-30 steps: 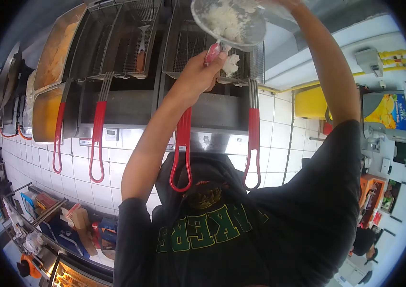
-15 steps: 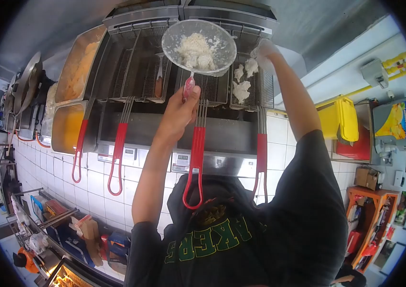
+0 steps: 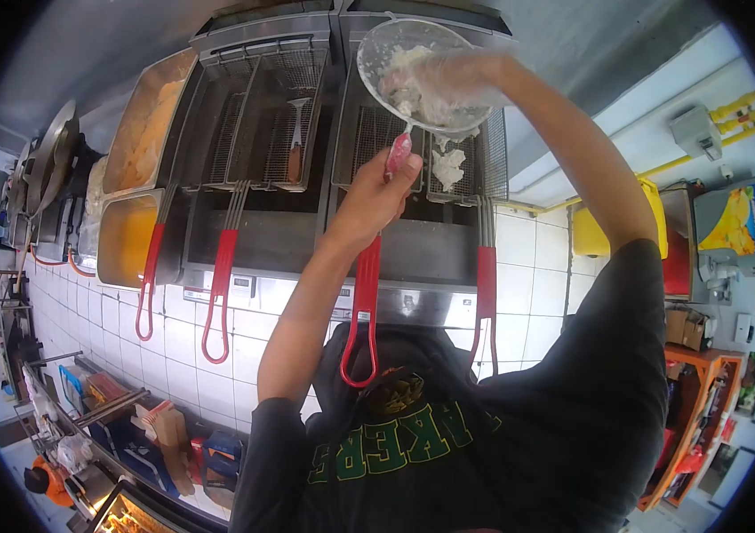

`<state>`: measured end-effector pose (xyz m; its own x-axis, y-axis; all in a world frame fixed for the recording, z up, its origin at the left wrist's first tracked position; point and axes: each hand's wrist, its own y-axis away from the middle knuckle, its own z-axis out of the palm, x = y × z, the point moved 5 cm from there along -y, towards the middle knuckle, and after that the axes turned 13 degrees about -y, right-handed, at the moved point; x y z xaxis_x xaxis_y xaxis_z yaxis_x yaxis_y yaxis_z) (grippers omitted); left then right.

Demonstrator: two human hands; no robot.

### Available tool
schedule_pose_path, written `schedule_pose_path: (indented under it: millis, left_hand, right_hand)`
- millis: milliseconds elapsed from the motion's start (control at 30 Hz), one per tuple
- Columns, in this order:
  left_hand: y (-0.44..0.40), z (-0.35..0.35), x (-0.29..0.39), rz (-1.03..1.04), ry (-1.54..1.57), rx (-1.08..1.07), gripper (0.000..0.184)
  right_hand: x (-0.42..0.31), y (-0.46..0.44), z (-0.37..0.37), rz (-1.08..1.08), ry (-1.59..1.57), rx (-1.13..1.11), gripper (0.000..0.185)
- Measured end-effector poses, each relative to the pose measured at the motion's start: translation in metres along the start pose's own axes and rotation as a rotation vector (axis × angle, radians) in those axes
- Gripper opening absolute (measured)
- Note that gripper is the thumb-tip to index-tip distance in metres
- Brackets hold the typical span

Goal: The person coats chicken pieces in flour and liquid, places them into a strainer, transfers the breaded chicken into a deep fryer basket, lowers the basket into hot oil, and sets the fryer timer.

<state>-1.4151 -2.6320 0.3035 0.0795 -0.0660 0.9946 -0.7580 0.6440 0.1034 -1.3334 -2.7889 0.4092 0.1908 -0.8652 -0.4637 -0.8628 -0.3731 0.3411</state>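
Note:
My left hand (image 3: 375, 200) is closed around the pink-red handle of a mesh strainer (image 3: 375, 55), held over the fryer baskets. White, flour-coated pieces (image 3: 406, 60) lie in the strainer. My right hand (image 3: 450, 84), in a clear plastic glove, reaches into the strainer; motion blur hides its fingers, so I cannot tell what they hold. Below the strainer, more coated pieces (image 3: 449, 169) rest in the rightmost wire fryer basket (image 3: 495, 169), partly covered by the strainer and my right hand.
Other red-handled baskets (image 3: 217, 284) stand to the left, one with a brown-handled utensil (image 3: 295, 142) in it. Farther left are a pan of orange-tan food (image 3: 151, 124) and a pan of yellow liquid (image 3: 128, 235). A yellow bin (image 3: 604, 233) stands at the right.
The strainer has shifted right and slightly up in my left hand. My right hand has moved from the right basket's far side, leftward into the strainer.

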Motion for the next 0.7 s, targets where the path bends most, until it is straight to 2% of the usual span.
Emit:
schedule_pose_path:
  millis: [67, 100, 133, 200, 333, 400, 433, 500, 533, 600, 633, 700]
  left_hand:
    - [-0.001, 0.002, 0.002, -0.009, 0.02, -0.015, 0.033]
    - [-0.002, 0.004, 0.003, -0.019, 0.037, -0.028, 0.032]
    - [-0.003, 0.004, 0.002, -0.015, 0.038, -0.027, 0.032]
    - [-0.004, 0.006, -0.001, -0.024, 0.019, -0.037, 0.032]
    - [-0.005, 0.006, -0.003, -0.028, 0.048, -0.049, 0.029]
    - [-0.006, 0.005, -0.006, -0.029, 0.067, -0.036, 0.03]
    - [-0.006, 0.003, -0.007, -0.029, 0.069, -0.031, 0.03]
    - [-0.006, 0.0, -0.007, -0.047, 0.126, -0.038, 0.03]
    - [-0.008, -0.001, -0.008, -0.048, 0.126, -0.04, 0.03]
    - [-0.01, -0.004, -0.015, -0.07, 0.155, -0.043, 0.029]
    - [-0.011, -0.005, -0.018, -0.074, 0.152, -0.049, 0.029]
    - [-0.011, -0.009, -0.021, -0.091, 0.147, 0.014, 0.029]
  right_hand:
    - [0.022, -0.02, 0.017, -0.128, 0.288, -0.046, 0.065]
    - [0.029, -0.025, 0.019, -0.154, 0.226, -0.012, 0.056]
    - [0.043, -0.031, 0.026, -0.154, 0.23, -0.011, 0.056]
    - [0.059, -0.034, 0.031, -0.288, 0.216, 0.135, 0.046]
    - [0.065, -0.027, 0.034, -0.303, 0.331, 0.2, 0.04]
    - [0.066, -0.012, 0.014, -0.385, 0.181, 0.338, 0.035]
    - [0.065, -0.005, 0.01, -0.39, 0.181, 0.335, 0.035]
    - [0.081, 0.012, -0.001, 0.011, -0.665, 0.39, 0.024]
    - [0.089, 0.013, -0.004, 0.012, -0.666, 0.391, 0.024]
    - [0.106, 0.01, -0.014, -0.172, -1.098, 0.336, 0.026]
    - [0.113, 0.01, -0.02, -0.267, -1.134, 0.347, 0.029]
    - [0.114, 0.019, -0.031, -0.214, -1.157, 0.43, 0.025]
